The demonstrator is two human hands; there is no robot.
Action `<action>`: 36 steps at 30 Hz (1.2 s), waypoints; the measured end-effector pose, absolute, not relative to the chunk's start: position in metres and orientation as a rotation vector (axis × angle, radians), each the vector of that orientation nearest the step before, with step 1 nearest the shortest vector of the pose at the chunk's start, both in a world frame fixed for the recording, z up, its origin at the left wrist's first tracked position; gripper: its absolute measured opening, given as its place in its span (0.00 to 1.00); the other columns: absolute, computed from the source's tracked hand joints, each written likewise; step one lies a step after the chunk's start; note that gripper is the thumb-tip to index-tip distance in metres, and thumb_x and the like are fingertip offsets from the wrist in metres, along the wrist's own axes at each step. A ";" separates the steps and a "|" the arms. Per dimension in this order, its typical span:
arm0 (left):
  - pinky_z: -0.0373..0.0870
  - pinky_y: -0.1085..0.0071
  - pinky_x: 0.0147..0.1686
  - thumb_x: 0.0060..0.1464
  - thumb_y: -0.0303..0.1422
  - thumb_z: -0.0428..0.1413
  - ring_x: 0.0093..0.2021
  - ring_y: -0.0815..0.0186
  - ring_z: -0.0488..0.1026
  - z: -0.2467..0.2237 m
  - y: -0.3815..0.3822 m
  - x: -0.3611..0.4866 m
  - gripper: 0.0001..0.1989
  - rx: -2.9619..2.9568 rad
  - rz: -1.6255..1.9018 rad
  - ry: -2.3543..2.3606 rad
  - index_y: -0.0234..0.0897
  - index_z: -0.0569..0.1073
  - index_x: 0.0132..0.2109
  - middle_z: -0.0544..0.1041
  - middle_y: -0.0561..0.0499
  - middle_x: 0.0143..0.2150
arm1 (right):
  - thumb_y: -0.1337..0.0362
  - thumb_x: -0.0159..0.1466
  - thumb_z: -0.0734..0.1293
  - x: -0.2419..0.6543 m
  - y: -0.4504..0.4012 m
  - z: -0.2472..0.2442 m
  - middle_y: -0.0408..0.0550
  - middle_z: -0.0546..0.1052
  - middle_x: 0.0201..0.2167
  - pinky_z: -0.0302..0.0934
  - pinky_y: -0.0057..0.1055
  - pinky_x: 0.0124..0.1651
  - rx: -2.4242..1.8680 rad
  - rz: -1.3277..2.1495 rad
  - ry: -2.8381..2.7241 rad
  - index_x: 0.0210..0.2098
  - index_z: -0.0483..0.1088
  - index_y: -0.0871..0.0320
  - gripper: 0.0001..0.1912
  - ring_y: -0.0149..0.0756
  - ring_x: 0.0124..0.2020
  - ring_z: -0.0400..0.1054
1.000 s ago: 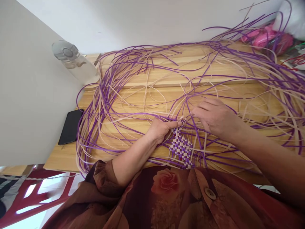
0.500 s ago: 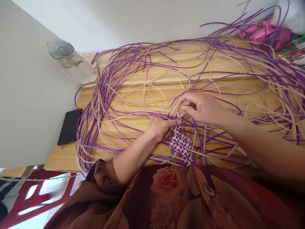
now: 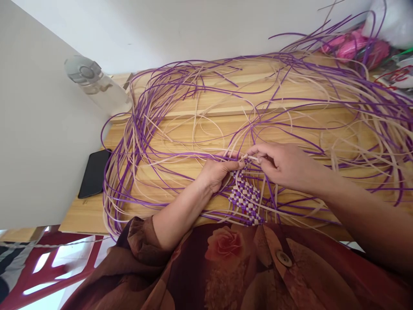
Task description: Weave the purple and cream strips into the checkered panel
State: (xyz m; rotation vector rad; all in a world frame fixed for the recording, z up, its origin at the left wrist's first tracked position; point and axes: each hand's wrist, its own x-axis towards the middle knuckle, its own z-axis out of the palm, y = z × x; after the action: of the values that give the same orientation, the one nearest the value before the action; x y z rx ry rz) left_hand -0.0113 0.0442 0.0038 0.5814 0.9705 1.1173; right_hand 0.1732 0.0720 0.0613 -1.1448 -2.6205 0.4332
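A piece of purple and cream checkered weaving (image 3: 245, 196) lies on the wooden table, close to my body, with long strands running out from its sides. My left hand (image 3: 221, 171) is closed on the far end of this weaving, thumb pressed on top and fingers behind it. Just to the right, my right hand (image 3: 275, 161) pinches a cream strand (image 3: 253, 158) between thumb and fingertips, right at the weaving's far edge. Parts of the strands under the left fingers are hidden.
Bundles of loose purple and cream strands (image 3: 142, 107) loop around the wooden table (image 3: 226, 101). A clear bottle with a grey lid (image 3: 97, 82) stands at the back left, above a black phone (image 3: 94, 173). Pink items in plastic (image 3: 351, 45) sit at the back right, against the wall.
My right hand has come down and slightly right, from above the weaving to its far edge, drawing a cream strand rightward. My left hand keeps its hold in the same place.
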 end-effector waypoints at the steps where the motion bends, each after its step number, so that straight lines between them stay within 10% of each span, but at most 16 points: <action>1: 0.69 0.67 0.39 0.29 0.26 0.71 0.29 0.68 0.73 0.004 0.044 -0.011 0.16 0.572 1.119 0.978 0.33 0.78 0.31 0.78 0.52 0.28 | 0.70 0.61 0.60 0.175 0.072 0.062 0.45 0.76 0.28 0.53 0.30 0.30 -1.199 0.537 -2.593 0.45 0.73 0.56 0.16 0.34 0.26 0.65; 36: 0.65 0.70 0.28 0.32 0.35 0.71 0.23 0.69 0.68 -0.007 0.045 -0.006 0.16 0.714 1.165 1.153 0.32 0.73 0.24 0.73 0.52 0.22 | 0.57 0.56 0.69 0.159 0.064 0.000 0.38 0.60 0.17 0.46 0.26 0.23 -1.413 1.140 -1.826 0.32 0.75 0.63 0.13 0.25 0.19 0.50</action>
State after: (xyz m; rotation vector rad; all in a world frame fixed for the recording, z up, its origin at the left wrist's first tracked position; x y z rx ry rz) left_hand -0.0057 0.0451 -0.0071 0.7142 1.1533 1.1648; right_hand 0.1593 0.0642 -0.0001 -1.4126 -1.8264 1.1395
